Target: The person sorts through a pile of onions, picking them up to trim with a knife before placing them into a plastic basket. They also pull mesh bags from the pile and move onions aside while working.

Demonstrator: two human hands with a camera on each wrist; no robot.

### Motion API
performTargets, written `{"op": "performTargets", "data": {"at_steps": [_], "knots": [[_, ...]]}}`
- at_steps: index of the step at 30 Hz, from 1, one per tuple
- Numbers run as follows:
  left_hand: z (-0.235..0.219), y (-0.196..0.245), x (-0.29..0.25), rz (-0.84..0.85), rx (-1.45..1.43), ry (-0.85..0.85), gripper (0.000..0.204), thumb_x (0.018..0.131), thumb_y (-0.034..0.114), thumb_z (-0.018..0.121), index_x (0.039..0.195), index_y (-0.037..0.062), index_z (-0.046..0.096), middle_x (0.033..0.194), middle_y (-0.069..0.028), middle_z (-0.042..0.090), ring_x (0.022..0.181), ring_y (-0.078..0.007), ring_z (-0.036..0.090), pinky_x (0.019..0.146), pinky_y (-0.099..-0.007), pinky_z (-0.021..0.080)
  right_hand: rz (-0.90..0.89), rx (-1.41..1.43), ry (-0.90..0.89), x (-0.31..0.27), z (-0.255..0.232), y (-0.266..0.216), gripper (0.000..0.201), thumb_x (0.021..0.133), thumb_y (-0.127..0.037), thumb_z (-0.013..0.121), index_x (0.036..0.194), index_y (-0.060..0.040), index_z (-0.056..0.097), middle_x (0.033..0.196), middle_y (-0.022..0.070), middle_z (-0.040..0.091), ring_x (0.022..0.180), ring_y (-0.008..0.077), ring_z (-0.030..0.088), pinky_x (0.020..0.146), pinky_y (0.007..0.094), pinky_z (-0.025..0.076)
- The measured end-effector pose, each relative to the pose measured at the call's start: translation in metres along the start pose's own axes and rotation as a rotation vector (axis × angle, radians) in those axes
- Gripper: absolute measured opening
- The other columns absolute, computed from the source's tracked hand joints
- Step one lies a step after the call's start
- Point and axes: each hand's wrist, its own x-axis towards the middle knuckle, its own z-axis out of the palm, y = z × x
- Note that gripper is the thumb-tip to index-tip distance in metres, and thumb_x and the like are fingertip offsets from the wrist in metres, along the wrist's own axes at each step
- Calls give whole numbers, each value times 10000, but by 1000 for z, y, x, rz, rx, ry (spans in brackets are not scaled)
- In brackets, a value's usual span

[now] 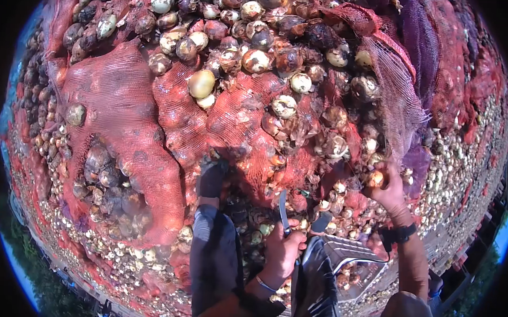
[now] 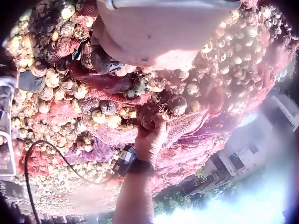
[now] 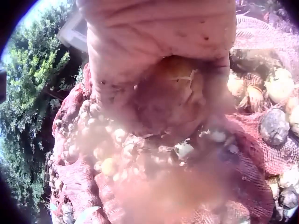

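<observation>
In the head view my left hand [image 1: 283, 251] grips a knife, its curved blade [image 1: 283, 211] pointing up and away from me. The same hand [image 2: 147, 35] fills the top of the left wrist view. My right hand [image 1: 389, 193], reached out to the right, holds an onion [image 1: 375, 178] beside a hanging piece of pale mesh [image 1: 401, 102]. Seen from the left wrist, that right hand [image 2: 152, 140] has its fingers round a dark reddish onion [image 2: 148, 115]. Close up in the right wrist view, the palm [image 3: 154, 37] curves over the brown onion [image 3: 175, 91].
Red mesh sacks [image 1: 112, 90] and loose onions [image 1: 255, 61] spread all around. A metal-framed crate [image 1: 346, 253] stands beside my right leg [image 1: 316, 286]; a dark shoe [image 1: 212, 179] is among the onions. A black cable [image 2: 58, 151] hangs from the right wrist.
</observation>
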Motion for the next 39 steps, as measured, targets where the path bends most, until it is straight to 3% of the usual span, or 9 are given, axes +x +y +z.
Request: {"op": "performTargets", "data": {"at_steps": [4,5,7,9,13,17,21,31,39], "knots": [[7,-3,-2,-88,3,-18,281,860,2,616,1135,40,570,842,-51,634,634,-114,585,549,-256,475,383,335,68,-182,-28,146,384,794,-115,768,1093,-59,535,962,68,619,908,192,637,808,326,534],[7,-1,-3,-98,33,-26,280,860,13,621,1133,45,570,831,-45,632,619,-110,579,529,-250,455,839,1092,269,-227,-38,194,99,934,-127,578,994,-60,537,852,76,602,785,191,620,690,348,554],[4,-3,-1,-101,86,-32,291,849,27,628,1133,59,569,804,-42,627,587,-105,572,478,-242,410,651,1229,225,-329,-17,307,190,973,-240,501,922,-62,544,826,77,621,737,186,610,683,363,544],[2,-3,3,-110,87,-12,297,842,18,624,1130,58,568,805,-45,629,581,-106,571,477,-241,411,602,219,81,-412,-19,356,198,983,-239,496,975,-58,578,842,72,636,756,187,627,697,357,545],[-2,-2,2,-169,103,13,310,847,36,616,1151,41,555,812,-65,627,612,-150,605,538,-285,473,956,475,327,-323,-14,180,491,655,14,693,1122,-57,560,1009,56,636,901,222,635,733,337,547],[3,1,-2,-172,128,3,296,854,34,612,1145,57,558,815,-70,633,616,-146,608,541,-280,473,520,644,88,-190,-7,139,592,635,107,722,1160,-35,489,1139,96,564,998,228,622,871,392,584],[-3,7,-5,-151,78,-43,297,864,35,607,1156,58,560,825,-67,640,616,-141,607,539,-277,473,282,-302,-16,-111,-8,125,689,639,-102,876,1234,-47,532,1209,141,552,1132,304,579,968,389,495],[-38,44,9,-13,-306,160,292,824,-32,638,1105,36,600,754,-59,644,580,-127,600,499,-261,473,-870,-609,-85,150,217,-250,626,779,-225,764,1355,-123,542,1430,166,481,1314,347,483,1083,432,439],[-62,88,11,-133,-343,217,297,826,-25,630,1117,-4,575,765,-78,639,588,-142,606,528,-247,466,-853,-985,-279,209,333,-315,475,748,-333,736,1167,-140,624,1183,112,598,1142,327,563,941,424,513]]}}
